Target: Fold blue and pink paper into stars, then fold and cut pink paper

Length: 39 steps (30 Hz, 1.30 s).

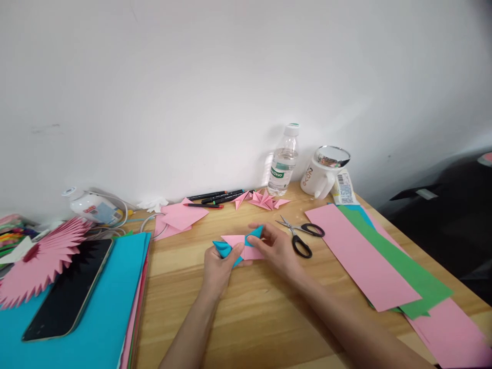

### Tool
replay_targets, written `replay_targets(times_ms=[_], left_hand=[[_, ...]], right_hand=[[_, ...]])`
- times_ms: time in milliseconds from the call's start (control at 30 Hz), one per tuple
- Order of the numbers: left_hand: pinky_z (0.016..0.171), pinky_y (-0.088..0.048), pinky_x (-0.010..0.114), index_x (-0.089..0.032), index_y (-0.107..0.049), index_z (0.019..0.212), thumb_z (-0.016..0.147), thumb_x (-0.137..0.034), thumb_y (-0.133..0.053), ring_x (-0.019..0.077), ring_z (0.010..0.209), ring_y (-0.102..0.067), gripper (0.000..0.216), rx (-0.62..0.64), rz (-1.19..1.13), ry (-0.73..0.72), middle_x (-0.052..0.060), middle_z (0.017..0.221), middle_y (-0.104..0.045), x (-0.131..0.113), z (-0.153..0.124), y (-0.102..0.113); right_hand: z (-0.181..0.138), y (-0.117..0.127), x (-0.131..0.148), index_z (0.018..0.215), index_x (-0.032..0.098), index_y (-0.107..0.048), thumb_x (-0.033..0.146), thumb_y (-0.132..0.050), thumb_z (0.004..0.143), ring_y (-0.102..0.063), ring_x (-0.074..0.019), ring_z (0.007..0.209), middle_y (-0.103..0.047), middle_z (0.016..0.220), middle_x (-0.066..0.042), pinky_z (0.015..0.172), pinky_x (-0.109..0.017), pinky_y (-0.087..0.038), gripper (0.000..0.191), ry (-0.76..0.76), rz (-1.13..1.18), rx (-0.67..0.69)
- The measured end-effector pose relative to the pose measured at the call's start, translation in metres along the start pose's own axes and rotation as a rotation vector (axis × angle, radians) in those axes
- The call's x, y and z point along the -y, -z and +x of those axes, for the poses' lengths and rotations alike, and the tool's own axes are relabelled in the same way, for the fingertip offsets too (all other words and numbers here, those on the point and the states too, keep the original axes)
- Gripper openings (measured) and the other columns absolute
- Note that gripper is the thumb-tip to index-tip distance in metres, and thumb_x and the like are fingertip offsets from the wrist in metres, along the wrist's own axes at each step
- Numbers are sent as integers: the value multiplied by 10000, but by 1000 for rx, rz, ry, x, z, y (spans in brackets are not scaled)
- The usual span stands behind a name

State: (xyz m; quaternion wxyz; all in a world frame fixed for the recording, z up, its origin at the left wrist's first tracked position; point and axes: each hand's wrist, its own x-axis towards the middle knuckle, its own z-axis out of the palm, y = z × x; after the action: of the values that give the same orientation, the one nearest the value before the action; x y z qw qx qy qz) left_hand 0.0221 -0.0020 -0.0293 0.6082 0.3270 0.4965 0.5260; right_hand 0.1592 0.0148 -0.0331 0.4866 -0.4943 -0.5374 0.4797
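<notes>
A folded pink and blue paper piece (234, 239) is held between my two hands over the middle of the wooden table. My left hand (218, 266) pinches its left part, where blue folds stick out above and below the fingers. On the other side, my right hand (274, 248) grips the right part, its thumb pressed on a blue flap (254, 234). Both sets of fingers are closed on the paper, and the ones beneath it are partly hidden. Black-handled scissors (302, 238) lie slightly open just right of my right hand.
Paper strips in pink (363, 256) and green (415, 279) overlap at the right. Behind stand a water bottle (283, 164) and a white mug (317, 177), near folded pink pieces (265, 200) and several pens (215, 196). A phone (71, 289) rests on blue paper (115, 307) at left.
</notes>
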Motion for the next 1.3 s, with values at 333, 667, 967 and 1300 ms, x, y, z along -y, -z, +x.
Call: replay_targets(times_ms=[333,667,967,1300], left_hand=[[714,-543,327,-104,-680,889,629,-499,-724,206,791,-652,476,250,-83,-28,104,846,-704,-11,2,10],[697,-543,343,-110,-706,904,650,-427,-731,183,695,-644,407,395,132,166,77,795,-707,-18,-1,13],[691,-534,308,-140,-684,894,622,-379,-752,198,781,-654,368,166,-72,48,79,881,-711,-19,0,5],[568,-451,206,-132,-708,816,617,-346,-756,107,607,-557,296,75,26,-36,33,744,-685,-16,1,7]], right_hand=[[14,18,1,1133,170,-507,340,-671,690,-635,-180,689,-674,790,-25,666,-321,-502,502,-57,163,108],[13,23,9,833,186,-595,272,-718,649,-616,-162,717,-657,807,-25,616,-259,-467,238,57,53,180],[10,18,9,845,208,-602,341,-620,779,-510,-215,1100,-569,1077,-79,785,-299,-487,150,124,162,247],[9,13,-2,714,174,-647,338,-683,731,-593,-155,780,-633,811,-27,752,-296,-462,169,79,103,289]])
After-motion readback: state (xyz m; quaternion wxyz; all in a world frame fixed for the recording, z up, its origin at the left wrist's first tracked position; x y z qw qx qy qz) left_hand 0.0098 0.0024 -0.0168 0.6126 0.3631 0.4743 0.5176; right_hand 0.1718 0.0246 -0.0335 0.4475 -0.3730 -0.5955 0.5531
